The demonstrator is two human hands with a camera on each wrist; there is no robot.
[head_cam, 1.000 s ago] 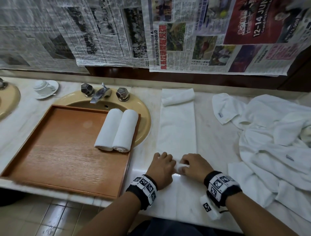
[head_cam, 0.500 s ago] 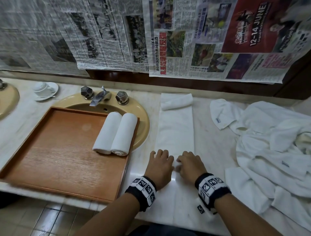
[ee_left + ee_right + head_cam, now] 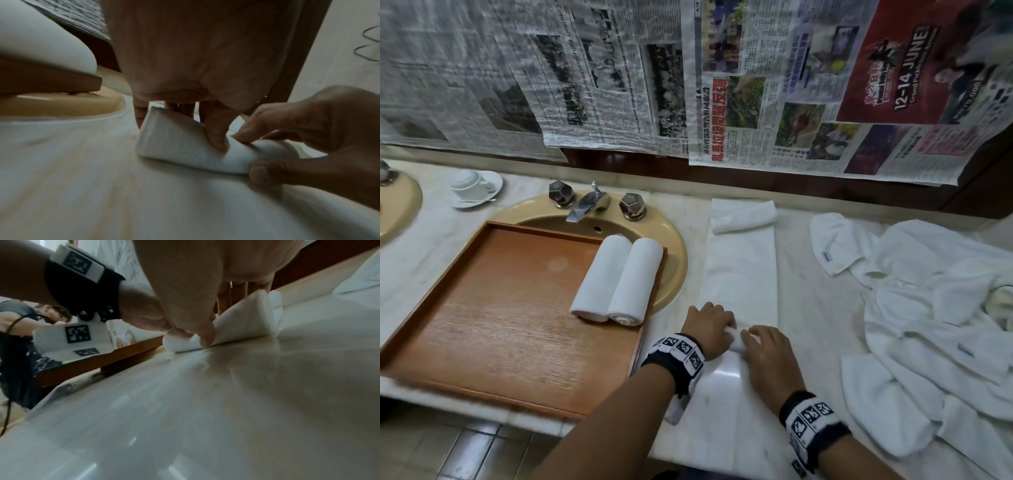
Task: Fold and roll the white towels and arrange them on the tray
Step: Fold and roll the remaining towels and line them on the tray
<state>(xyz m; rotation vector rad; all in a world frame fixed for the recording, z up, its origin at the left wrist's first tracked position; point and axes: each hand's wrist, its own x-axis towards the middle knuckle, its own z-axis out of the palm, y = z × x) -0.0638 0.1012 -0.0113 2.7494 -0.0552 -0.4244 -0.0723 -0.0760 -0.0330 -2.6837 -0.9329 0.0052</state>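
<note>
A long white terry towel [image 3: 741, 270], folded into a narrow strip, lies flat on the pale, glossy marble surface [image 3: 804, 308] near its front edge, its far end folded back in a soft flap. Its near end is wound into a small tight roll. The left hand [image 3: 709, 329] and right hand [image 3: 767, 356] sit side by side on that roll, fingers [image 3: 216, 129] curled over it and thumbs tucked at its near side, gripping the cloth.

To the left, a square wooden tray [image 3: 493, 318] with a raised rim and visible grain rests partly over a round tan basin [image 3: 671, 246]. Two finished rolled towels [image 3: 619, 279] lie touching, side by side, at the tray's far right corner.

A chrome tap [image 3: 587, 207] with two faceted knobs stands at the basin's back edge, and a white cup on a saucer [image 3: 476, 186] stands at the surface's far left. A crumpled heap of white towels [image 3: 928, 315] with small sewn labels, too small to read, covers the right side of the surface.

Newspaper sheets [image 3: 619, 78] hang on the wall behind; one red advert reads "12–14 JUNE". Both wrists wear black bands with square-patterned white markers.
</note>
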